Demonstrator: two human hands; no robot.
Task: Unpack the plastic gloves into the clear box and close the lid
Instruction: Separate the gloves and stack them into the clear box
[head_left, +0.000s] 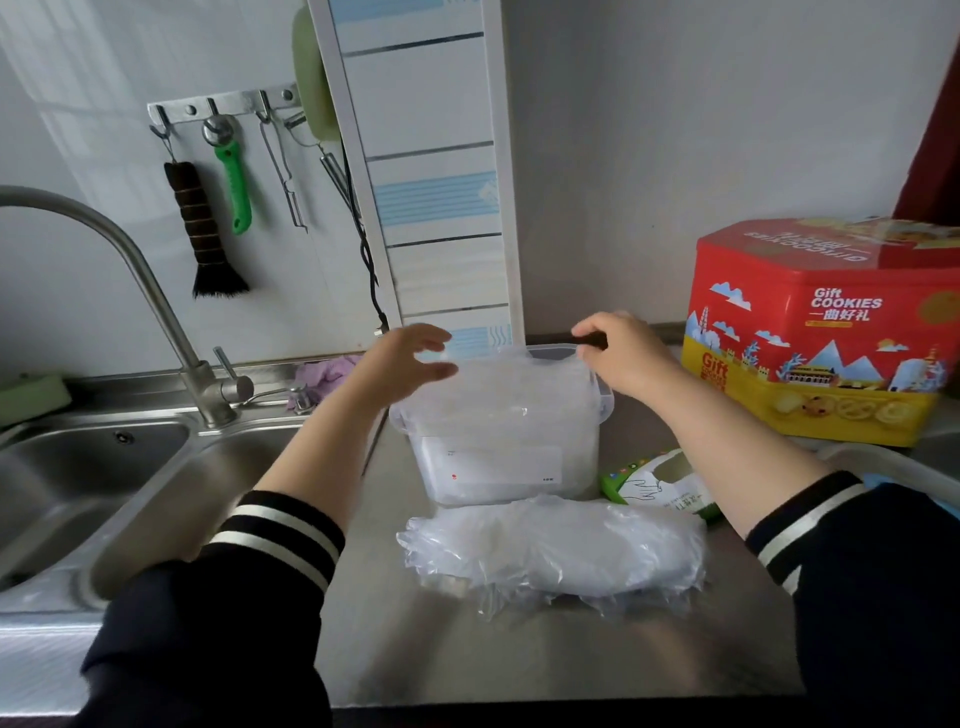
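The clear box (498, 467) stands mid-counter with a white label on its front wall. Its translucent lid (493, 384) lies over the top, slightly tilted. My right hand (623, 358) is at the box's back right corner, its fingers pinched on a dark piece at the lid's edge. Above the back left corner, my left hand (410, 358) hovers with its fingers apart, holding nothing. A loose pile of plastic gloves (556, 551) lies on the counter just in front of the box. The green and white glove packet (660, 483) lies to the box's right, partly behind my right forearm.
A steel sink (104, 493) with a tall tap (156, 312) fills the left. At the right stands a red and yellow cookie tin (815, 332). Utensils hang on a wall rack (223, 109) at the back. A purple cloth (327, 371) lies behind the sink.
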